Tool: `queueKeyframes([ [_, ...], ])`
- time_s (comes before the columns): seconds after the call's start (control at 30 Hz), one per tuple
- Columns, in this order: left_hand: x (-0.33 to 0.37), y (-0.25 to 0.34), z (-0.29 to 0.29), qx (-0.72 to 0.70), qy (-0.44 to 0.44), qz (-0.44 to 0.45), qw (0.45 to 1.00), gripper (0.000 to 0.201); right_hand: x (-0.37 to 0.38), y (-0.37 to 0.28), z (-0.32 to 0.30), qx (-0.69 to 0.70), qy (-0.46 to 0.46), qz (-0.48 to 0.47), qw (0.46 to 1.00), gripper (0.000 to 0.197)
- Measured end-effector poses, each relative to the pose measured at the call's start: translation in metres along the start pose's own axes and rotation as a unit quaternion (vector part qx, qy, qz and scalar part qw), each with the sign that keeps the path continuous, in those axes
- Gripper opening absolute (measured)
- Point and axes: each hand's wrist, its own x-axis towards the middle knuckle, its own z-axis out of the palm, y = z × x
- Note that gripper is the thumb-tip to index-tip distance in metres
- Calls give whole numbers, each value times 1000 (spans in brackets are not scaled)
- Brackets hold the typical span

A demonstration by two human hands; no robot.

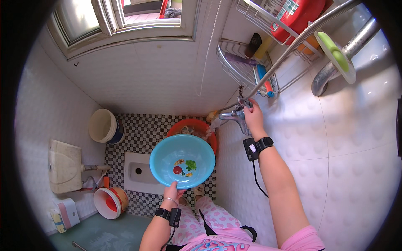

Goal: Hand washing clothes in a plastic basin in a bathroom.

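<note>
My left hand [172,193] grips the near rim of a light blue plastic basin [160,161], held in the air and slightly tilted. Red, green and yellow patches like printed fruit or vegetables show on its bottom. Up on the right wall, my right hand [253,116] is closed on the handle of a chrome faucet [239,120]. Below the spout, partly behind the blue basin, stands a red-orange basin [190,123] with something pale in it. A pale blur hangs under the spout; whether it is running water I cannot tell.
A squat toilet [132,178] is set in the checkered floor. Left stand a white bucket [100,125], an orange-and-white bucket [106,203] and a wall cistern [65,167]. Wire shelves [234,69] with bottles and a metal hose [293,46] are above the faucet.
</note>
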Motion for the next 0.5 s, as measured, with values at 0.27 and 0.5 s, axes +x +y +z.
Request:
queueKeyframes([
  [0.27, 13, -1, 0, -44, 17, 3, 999, 29, -6, 10, 8, 10, 2, -19, 1000, 40],
  [0.5, 16, -6, -24, -69, 62, -8, 996, 32, -21, 14, 16, 58, 31, -32, 997, 32],
])
